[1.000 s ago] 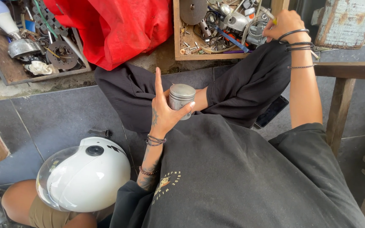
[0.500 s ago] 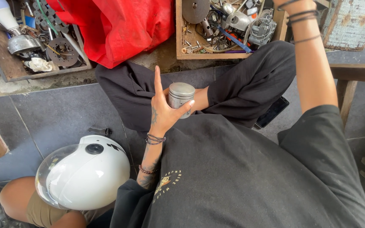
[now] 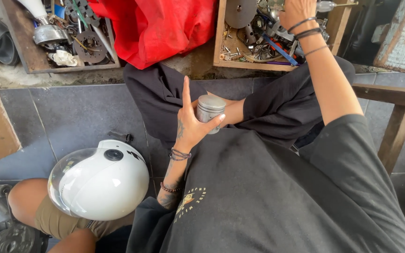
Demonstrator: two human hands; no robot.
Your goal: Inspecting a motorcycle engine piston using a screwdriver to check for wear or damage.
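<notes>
Your left hand [image 3: 191,126]: raised over your lap, fingers [image 3: 214,124] and thumb clasped round a grey metal piston [image 3: 210,112], held upright; index finger pointing straight up, clear of it. Cord bracelets at the wrist.

Your right hand [image 3: 297,11]: stretched forward into the wooden parts tray [image 3: 221,42] at the top of view, resting among loose metal parts; whether its fingers are clenched on anything cannot be told, since they are cut off at the frame edge.

Parts tray contents: round metal disc [image 3: 240,11], blue-handled tool [image 3: 279,49], assorted small hardware.

Red cloth [image 3: 165,28]: bunched, lying between the parts tray and a second wooden tray [image 3: 29,61] holding a sprocket [image 3: 90,47] and a white rag [image 3: 64,57].

White helmet [image 3: 101,180] with clear visor: lower left, on another person's knee.

Floor: grey tiles [image 3: 76,117].
</notes>
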